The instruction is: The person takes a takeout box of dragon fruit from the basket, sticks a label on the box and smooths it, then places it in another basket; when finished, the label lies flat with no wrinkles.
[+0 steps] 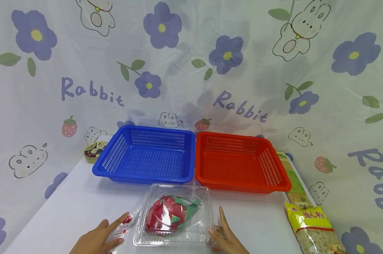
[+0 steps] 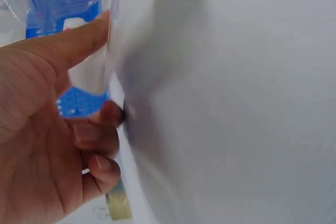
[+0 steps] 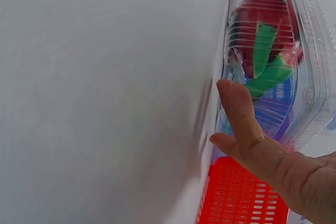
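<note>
A clear plastic clamshell box [image 1: 205,203] stands closed on the table, with a red dragon fruit with green scales [image 1: 169,213] inside. My left hand [image 1: 97,237] is left of the box, index finger and thumb extended on either side of a thin, clear-and-white packet with red print [image 1: 119,233]. In the left wrist view the left thumb overlaps the packet's edge, with the other fingers bent below. At the box's right front corner is my right hand [image 1: 226,236], thumb right at the box wall and index finger pointing forward. The right wrist view shows its fingers spread beside the box.
Behind the box, a blue basket [image 1: 147,180] and a red basket [image 1: 242,187] stand side by side. A round container [image 1: 94,151] sits left of the blue one. Along the right edge lie a green-and-tan package [image 1: 294,180] and a yellow-topped bag [image 1: 315,225]. A printed curtain [image 1: 185,88] hangs behind.
</note>
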`<state>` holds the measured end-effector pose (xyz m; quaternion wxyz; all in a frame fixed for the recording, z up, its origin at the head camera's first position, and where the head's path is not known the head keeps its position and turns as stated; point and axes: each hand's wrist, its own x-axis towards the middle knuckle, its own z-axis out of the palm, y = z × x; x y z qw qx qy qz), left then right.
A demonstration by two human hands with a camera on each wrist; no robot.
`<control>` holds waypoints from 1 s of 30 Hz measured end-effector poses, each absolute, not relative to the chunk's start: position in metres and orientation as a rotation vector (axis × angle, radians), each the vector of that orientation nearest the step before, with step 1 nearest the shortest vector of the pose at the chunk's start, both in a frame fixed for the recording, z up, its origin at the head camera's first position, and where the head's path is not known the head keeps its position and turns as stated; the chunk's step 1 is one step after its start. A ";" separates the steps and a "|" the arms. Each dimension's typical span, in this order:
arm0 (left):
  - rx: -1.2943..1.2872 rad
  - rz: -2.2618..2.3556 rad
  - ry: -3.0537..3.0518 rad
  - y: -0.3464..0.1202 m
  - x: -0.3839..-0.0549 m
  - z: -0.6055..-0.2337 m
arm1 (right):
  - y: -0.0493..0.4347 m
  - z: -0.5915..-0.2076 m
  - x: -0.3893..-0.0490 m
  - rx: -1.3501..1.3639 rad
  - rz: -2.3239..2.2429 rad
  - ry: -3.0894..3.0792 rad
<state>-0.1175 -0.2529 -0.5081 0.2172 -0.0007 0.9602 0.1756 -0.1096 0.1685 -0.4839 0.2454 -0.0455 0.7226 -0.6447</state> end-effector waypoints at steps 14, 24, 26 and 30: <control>0.215 1.036 2.558 -0.257 -0.109 -0.495 | 0.175 -0.478 -0.112 -0.143 -1.719 2.047; 0.064 1.433 2.489 -0.235 -0.098 -0.424 | 0.165 -0.429 -0.114 -0.130 -1.361 2.884; 0.065 1.478 2.506 -0.221 -0.097 -0.411 | 0.156 -0.417 -0.112 -0.331 -1.300 3.036; 0.192 1.596 2.495 -0.191 -0.096 -0.398 | 0.131 -0.394 -0.107 -0.840 -1.250 2.962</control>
